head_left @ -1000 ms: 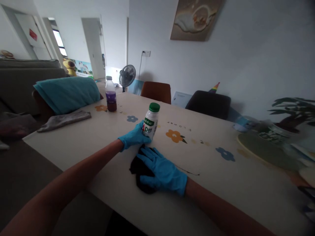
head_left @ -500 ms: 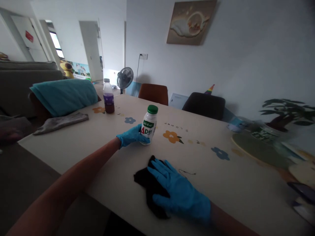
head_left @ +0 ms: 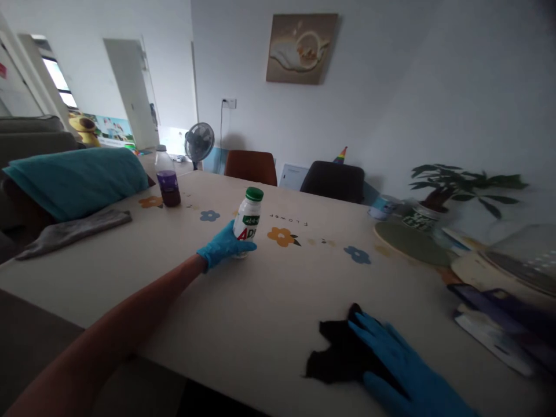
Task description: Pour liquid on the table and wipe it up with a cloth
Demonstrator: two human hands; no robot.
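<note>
A white plastic drink bottle (head_left: 245, 219) with a green cap stands on the table at mid-view. My left hand (head_left: 228, 243), in a blue glove, is wrapped around its lower left side. Near the table's front right, my right hand (head_left: 402, 362), also blue-gloved, presses a black cloth (head_left: 339, 353) onto the tabletop. The cloth shows between its thumb and nearly straight fingers and spreads out to the left. The wrist is cut off by the lower edge of the picture.
The white table (head_left: 208, 318) bears printed flowers. A bottle with purple liquid (head_left: 167, 185) and a grey cloth (head_left: 78, 231) are at the left. To the right sit a potted plant (head_left: 423, 215), a green round mat (head_left: 410, 243) and a purple phone-like object (head_left: 478, 301).
My right hand has slid right and nearer to me, taking the black cloth along. My left hand still holds the white bottle. The view has turned to the right.
</note>
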